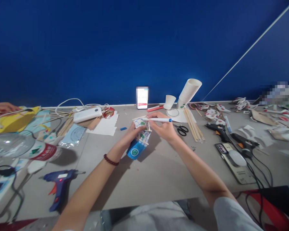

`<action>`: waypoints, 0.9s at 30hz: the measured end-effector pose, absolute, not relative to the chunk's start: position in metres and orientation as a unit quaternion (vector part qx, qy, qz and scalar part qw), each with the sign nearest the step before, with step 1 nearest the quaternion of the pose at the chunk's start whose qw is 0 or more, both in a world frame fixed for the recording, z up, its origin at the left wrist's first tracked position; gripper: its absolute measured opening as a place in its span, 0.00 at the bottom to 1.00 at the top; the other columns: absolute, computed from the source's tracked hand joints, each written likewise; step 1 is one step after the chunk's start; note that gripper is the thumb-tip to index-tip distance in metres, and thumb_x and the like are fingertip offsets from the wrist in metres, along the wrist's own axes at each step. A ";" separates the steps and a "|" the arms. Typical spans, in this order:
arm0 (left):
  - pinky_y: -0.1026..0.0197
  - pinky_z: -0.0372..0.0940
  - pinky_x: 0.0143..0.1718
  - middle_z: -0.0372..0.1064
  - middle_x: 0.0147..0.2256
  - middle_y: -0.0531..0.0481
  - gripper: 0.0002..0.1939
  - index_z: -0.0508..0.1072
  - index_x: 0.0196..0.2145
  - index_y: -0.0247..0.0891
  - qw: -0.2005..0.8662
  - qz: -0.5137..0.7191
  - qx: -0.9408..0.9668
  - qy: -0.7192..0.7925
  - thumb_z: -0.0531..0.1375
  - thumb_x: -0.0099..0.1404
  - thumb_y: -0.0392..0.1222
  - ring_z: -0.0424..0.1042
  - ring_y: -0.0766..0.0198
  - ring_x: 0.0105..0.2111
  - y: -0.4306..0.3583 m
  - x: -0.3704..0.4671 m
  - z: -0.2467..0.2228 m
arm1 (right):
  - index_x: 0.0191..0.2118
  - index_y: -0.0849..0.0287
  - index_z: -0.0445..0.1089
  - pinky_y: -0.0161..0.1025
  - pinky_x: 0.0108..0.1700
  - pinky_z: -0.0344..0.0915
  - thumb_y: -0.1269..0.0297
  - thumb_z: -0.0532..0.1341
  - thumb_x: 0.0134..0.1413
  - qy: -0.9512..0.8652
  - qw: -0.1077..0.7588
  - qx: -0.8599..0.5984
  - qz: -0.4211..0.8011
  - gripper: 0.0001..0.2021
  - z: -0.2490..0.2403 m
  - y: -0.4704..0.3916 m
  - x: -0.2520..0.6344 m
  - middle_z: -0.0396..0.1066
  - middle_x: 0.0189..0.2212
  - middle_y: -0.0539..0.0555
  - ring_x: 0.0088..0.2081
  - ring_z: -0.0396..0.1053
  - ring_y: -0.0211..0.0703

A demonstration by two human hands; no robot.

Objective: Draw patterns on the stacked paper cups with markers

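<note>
Near the middle of the table, my left hand (133, 132) is wrapped round a blue and white paper craft (137, 146) with wave drawings and a green round emblem. The craft is held tilted above the tabletop. My right hand (162, 127) grips a white marker (161, 120) with a blue end pointing right. The marker's other end is at the top of the craft, partly hidden by the fingers. A small blue cap (123, 129) lies on the table left of my left hand.
A lit phone (142, 98) leans at the wall. Stacked paper cups (189, 91), scissors (182, 130) and sticks (193, 126) lie right. A blue glue gun (60, 184) and bottle (26, 147) are left; another person's hand (3, 109) is far left.
</note>
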State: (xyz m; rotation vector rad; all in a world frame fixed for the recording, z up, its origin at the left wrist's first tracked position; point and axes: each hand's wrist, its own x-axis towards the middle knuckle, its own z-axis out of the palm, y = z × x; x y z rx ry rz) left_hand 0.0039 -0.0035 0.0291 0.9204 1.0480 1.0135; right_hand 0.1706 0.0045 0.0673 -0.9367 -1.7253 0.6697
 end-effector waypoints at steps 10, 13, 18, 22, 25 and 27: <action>0.54 0.66 0.46 0.73 0.44 0.46 0.31 0.65 0.53 0.38 0.655 0.436 0.409 0.461 0.68 0.54 0.48 0.73 0.54 0.43 -0.004 0.003 0.028 | 0.36 0.54 0.71 0.44 0.43 0.70 0.67 0.60 0.56 -0.717 0.511 -0.390 0.268 0.04 0.064 0.007 0.172 0.75 0.35 0.52 0.40 0.73 0.45; 0.54 0.66 0.46 0.72 0.46 0.45 0.31 0.65 0.54 0.38 0.654 0.432 0.414 0.463 0.67 0.55 0.48 0.73 0.54 0.44 -0.004 0.003 0.028 | 0.36 0.54 0.71 0.43 0.42 0.70 0.68 0.60 0.56 -0.717 0.511 -0.391 0.270 0.04 0.065 0.006 0.172 0.75 0.35 0.52 0.40 0.73 0.44; 0.54 0.67 0.46 0.72 0.46 0.45 0.30 0.64 0.54 0.38 0.653 0.428 0.422 0.460 0.67 0.56 0.48 0.73 0.53 0.45 -0.004 0.002 0.028 | 0.35 0.54 0.71 0.43 0.42 0.69 0.68 0.59 0.56 -0.715 0.514 -0.390 0.270 0.04 0.066 0.006 0.172 0.74 0.34 0.52 0.39 0.72 0.44; 0.53 0.67 0.46 0.72 0.48 0.43 0.31 0.64 0.54 0.38 0.660 0.423 0.416 0.460 0.67 0.55 0.48 0.73 0.52 0.46 -0.005 0.003 0.031 | 0.36 0.55 0.70 0.42 0.42 0.69 0.69 0.59 0.56 -0.709 0.516 -0.395 0.274 0.04 0.066 0.006 0.172 0.74 0.35 0.52 0.39 0.72 0.43; 0.53 0.66 0.48 0.72 0.49 0.43 0.32 0.64 0.55 0.38 0.665 0.424 0.410 0.458 0.68 0.54 0.47 0.72 0.50 0.48 -0.005 0.003 0.032 | 0.35 0.55 0.70 0.42 0.42 0.69 0.69 0.59 0.55 -0.705 0.518 -0.398 0.275 0.04 0.065 0.007 0.172 0.74 0.34 0.52 0.39 0.72 0.43; 0.52 0.66 0.48 0.72 0.49 0.43 0.32 0.64 0.55 0.38 0.667 0.421 0.411 0.457 0.68 0.55 0.47 0.72 0.50 0.49 -0.005 0.002 0.033 | 0.35 0.55 0.70 0.42 0.42 0.69 0.69 0.59 0.55 -0.704 0.519 -0.400 0.274 0.04 0.064 0.007 0.173 0.74 0.34 0.52 0.39 0.72 0.43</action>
